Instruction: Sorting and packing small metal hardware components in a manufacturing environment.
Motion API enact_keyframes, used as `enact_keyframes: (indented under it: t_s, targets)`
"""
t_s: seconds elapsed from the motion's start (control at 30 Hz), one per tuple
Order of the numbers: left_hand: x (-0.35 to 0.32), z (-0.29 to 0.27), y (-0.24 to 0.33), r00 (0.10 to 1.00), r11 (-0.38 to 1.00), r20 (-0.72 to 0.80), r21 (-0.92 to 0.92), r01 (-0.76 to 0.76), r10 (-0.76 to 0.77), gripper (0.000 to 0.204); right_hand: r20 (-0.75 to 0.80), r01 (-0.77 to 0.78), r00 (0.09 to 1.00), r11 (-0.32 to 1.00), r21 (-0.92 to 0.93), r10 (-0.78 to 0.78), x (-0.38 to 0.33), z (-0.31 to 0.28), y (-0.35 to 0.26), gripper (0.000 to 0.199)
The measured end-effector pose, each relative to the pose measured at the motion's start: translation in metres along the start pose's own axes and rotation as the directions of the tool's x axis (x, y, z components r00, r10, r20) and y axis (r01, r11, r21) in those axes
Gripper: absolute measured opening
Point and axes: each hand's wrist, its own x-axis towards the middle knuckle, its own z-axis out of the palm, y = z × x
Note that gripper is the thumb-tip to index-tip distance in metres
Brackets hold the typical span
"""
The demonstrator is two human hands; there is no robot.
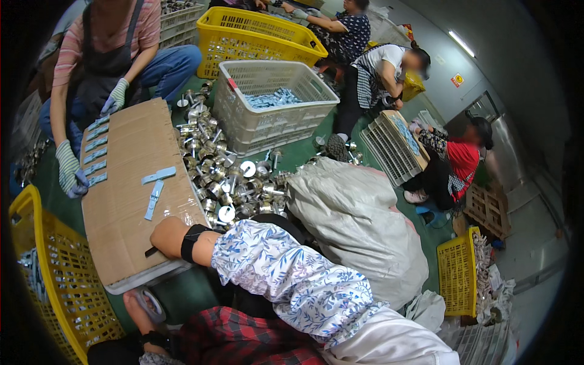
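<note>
My right hand point(166, 235) rests curled on a brown cardboard sheet point(131, 219), its forearm in a blue-flowered sleeve with a black wrist band. A small dark object point(150, 250) pokes out from under the fist. Two pale blue flat strips point(156, 190) lie on the cardboard just beyond that hand. My left hand point(137, 309) is low, under the cardboard's near edge, with its fingers around a whitish ring-shaped roll point(150, 304). A heap of shiny metal cylinder parts point(228, 182) lies on the green floor right of the cardboard.
A person in striped gloves point(71, 176) sits across the cardboard beside a row of blue strips point(95, 152). A white basket point(243, 125), yellow baskets point(55, 274), a big grey sack point(359, 225) and other seated workers surround the spot.
</note>
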Motion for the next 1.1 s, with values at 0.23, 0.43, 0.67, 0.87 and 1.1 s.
enact_keyframes:
  t_s: [0.23,0.43,0.67,0.87,1.1]
  targets:
    - [-0.007,0.006,0.007,1.000,1.000,-0.025,-0.006,-0.015,0.015,0.021,-0.005,-0.012,1.000,1.000,-0.002,0.012,-0.001,-0.002,-0.001,0.011]
    - [0.001,-0.003,-0.004,0.997,0.997,-0.013,0.007,-0.073,0.074,0.017,0.050,-0.007,0.999,1.000,-0.011,0.007,-0.001,-0.005,-0.002,0.011]
    - [-0.004,0.002,0.002,0.999,0.998,-0.017,0.028,-0.047,0.048,0.017,0.047,-0.018,0.999,1.000,-0.001,0.018,-0.001,-0.003,-0.002,0.012]
    - [-0.010,0.008,0.009,0.997,0.999,-0.071,0.009,-0.036,0.036,0.016,0.054,-0.007,0.998,1.000,-0.007,0.008,-0.001,-0.007,-0.004,0.012]
    - [-0.008,0.009,0.009,0.999,1.000,-0.032,0.014,-0.016,0.016,0.014,0.050,-0.019,0.999,1.000,-0.001,0.019,-0.001,-0.007,-0.002,0.012]
